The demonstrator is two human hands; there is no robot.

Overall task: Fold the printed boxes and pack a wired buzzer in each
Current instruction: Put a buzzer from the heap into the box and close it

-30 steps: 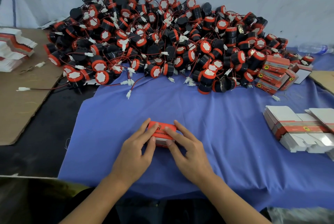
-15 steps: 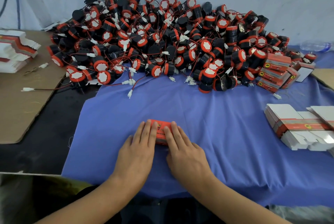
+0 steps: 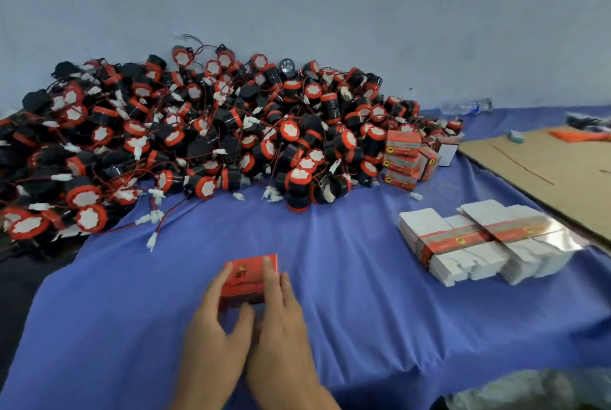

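Red printed box (image 3: 249,280) lower centre on the desk (image 3: 347,277), long axis left to right. Pinched at its left end by curled fingers and thumb of left hand (image 3: 215,340). Straight fingers of right hand (image 3: 284,327) resting flat across its top right.

The cloth (image 3: 347,303) lies open through the centre and at 5 and 8 o'clock. The buzzer pile (image 3: 198,138) blocks 9 to 1 (loose wires (image 3: 155,227) trail nearer); flat boxes (image 3: 463,237) sit at 4, cardboard (image 3: 545,178) at 3.

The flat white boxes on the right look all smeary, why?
Head view: probably camera motion; it smears the flat box stack and the cardboard sheet most, and the left hand and right hand on the red box look soft too.
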